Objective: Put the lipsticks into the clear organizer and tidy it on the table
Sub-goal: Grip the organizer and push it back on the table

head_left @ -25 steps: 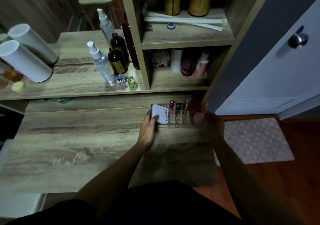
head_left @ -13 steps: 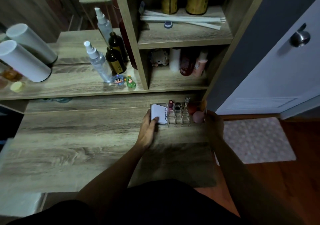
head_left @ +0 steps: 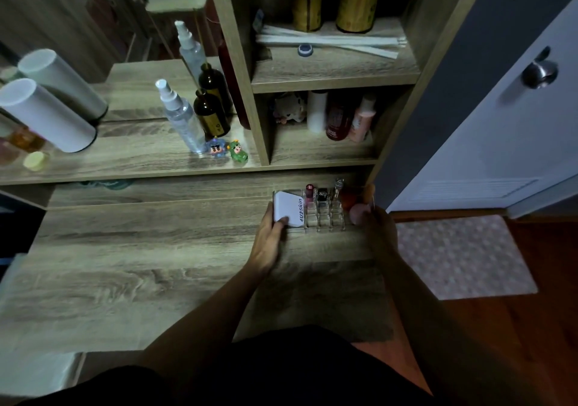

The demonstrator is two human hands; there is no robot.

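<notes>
Two hands, left hand (head_left: 269,236) and right hand (head_left: 377,225), grip clear organizer (head_left: 325,215) ends on wood-grain table (head_left: 125,265); dim room.

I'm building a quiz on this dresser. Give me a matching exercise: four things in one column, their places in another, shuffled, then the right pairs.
Things:
1. white box
2. spray bottle
3. two toy figures
4. blue cap

Places:
A. on the upper cupboard shelf, by the white sticks
B. at the left end of the clear organizer, under the left hand's thumb
C. on the long shelf, left of a brown bottle
D. on the long shelf, in front of the bottles

Pairs: 1-B, 2-C, 3-D, 4-A
</notes>
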